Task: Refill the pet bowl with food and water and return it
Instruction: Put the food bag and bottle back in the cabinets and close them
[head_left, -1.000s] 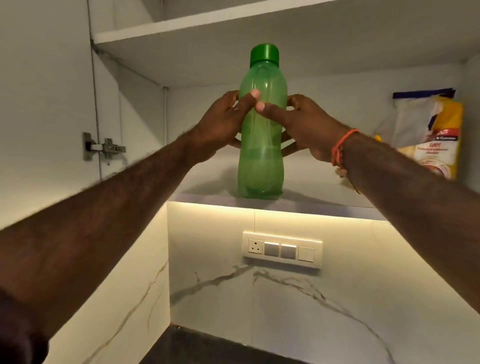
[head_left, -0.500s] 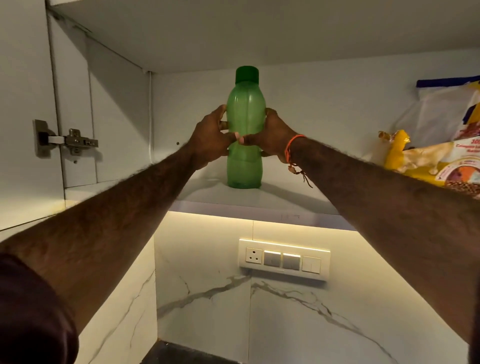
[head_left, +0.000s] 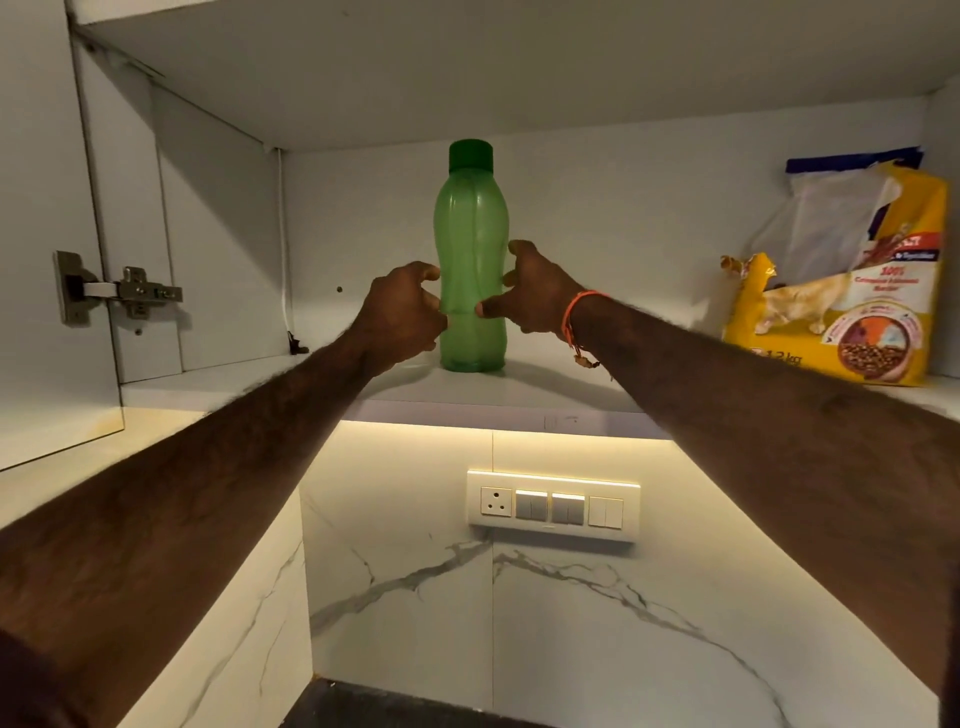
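A green plastic water bottle with a dark green cap stands upright on the white cabinet shelf. My left hand is at its left side and my right hand at its right side, both low on the bottle. The fingers of both hands are spread and loosely bent, with only the tips at the bottle's surface. A yellow pet food bag, its top open, stands on the same shelf to the far right. No pet bowl is in view.
The cabinet door hangs open on the left on a metal hinge. Below the lit shelf edge, a switch panel sits on the marble wall. A dark countertop shows at the bottom.
The bottle went further back onto the shelf. Both hands slid lower on it and loosened from a full grip to spread fingers.
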